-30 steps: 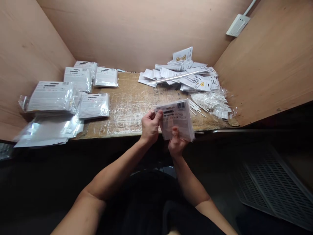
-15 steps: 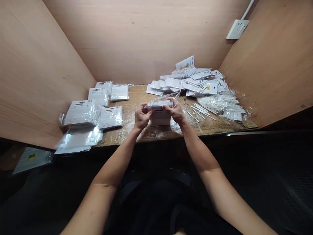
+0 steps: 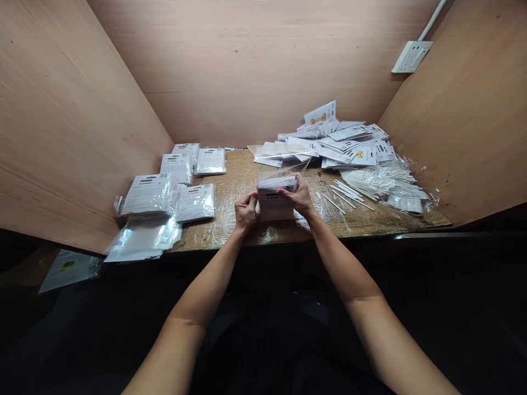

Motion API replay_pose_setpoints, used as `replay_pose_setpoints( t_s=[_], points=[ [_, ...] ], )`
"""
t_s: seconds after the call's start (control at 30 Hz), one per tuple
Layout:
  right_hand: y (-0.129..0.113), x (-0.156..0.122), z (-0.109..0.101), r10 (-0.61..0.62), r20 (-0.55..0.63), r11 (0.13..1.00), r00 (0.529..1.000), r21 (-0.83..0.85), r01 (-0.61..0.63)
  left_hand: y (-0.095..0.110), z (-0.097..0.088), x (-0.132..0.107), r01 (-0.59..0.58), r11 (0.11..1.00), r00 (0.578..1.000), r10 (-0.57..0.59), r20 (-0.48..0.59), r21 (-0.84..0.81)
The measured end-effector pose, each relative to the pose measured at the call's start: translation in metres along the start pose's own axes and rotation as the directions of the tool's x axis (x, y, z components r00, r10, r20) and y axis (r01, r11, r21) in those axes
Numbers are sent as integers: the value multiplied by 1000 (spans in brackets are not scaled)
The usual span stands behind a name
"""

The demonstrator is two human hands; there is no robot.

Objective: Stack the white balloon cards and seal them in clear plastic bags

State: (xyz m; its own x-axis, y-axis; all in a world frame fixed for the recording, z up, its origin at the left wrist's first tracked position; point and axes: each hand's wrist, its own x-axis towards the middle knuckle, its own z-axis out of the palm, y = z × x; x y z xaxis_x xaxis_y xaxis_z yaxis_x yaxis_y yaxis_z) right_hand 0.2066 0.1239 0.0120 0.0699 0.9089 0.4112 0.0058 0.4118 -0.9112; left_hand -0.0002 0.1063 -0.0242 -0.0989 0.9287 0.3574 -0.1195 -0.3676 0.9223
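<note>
A stack of white printed cards [image 3: 272,198] stands upright at the table's front, in a clear plastic bag whose loose film [image 3: 284,171] sticks up behind the top. My right hand [image 3: 300,196] grips the stack's right side, its thumb across the front face and its fingers behind. At the left edge my left hand [image 3: 246,212] is closed, thumb pressed on the curled fingers, seemingly pinching the side of the bag; its fingertips are partly hidden.
Bagged card packs [image 3: 195,203] lie in groups on the left. A loose heap of cards [image 3: 329,140] is at the back right, near white sticks [image 3: 349,195] and a plastic bag of more sticks [image 3: 391,178]. Wooden panels [image 3: 247,71] enclose the table [image 3: 230,184].
My left hand has come down from the bag's top to the stack's left edge. My right hand now grips the stack's side, and the card tops show more. The view has shifted slightly.
</note>
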Motion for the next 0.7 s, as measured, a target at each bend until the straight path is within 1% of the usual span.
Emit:
replay_pose_setpoints(
  t_s=[0.1,0.17,0.27,0.33,0.4,0.5,0.57,0.63,0.67,0.7],
  points=[
    [3,1,-4,-12,44,1000,999,8,12,10,-18,7,73,997,987,-76,145,21],
    [3,-1,-7,-14,72,1000,997,19,13,23,-27,16,87,995,979,-75,192,-54],
    [-5,-5,-15,-8,163,1000,987,13,6,41,-26,27,81,983,970,-39,239,-166],
    [-12,-9,-25,-3,240,1000,971,-18,8,48,-22,31,97,983,959,-50,278,-158],
    [-17,-14,-35,-3,294,995,956,-91,31,48,-20,30,114,988,954,-78,290,-107],
    [-13,-22,-44,-6,312,976,950,-206,73,41,-24,24,128,992,945,-118,304,-11],
    [-5,-26,-47,31,334,969,942,-242,55,35,-30,20,142,988,915,-157,373,67],
    [0,-28,-49,93,381,966,920,-258,10,33,-35,20,129,983,877,-174,448,128],
    [0,-28,-50,110,392,965,913,-261,-5,34,-37,22,110,985,870,-159,467,131],
    [-2,-26,-51,110,385,966,916,-259,-7,36,-38,24,87,989,875,-132,466,117]
  ],
)
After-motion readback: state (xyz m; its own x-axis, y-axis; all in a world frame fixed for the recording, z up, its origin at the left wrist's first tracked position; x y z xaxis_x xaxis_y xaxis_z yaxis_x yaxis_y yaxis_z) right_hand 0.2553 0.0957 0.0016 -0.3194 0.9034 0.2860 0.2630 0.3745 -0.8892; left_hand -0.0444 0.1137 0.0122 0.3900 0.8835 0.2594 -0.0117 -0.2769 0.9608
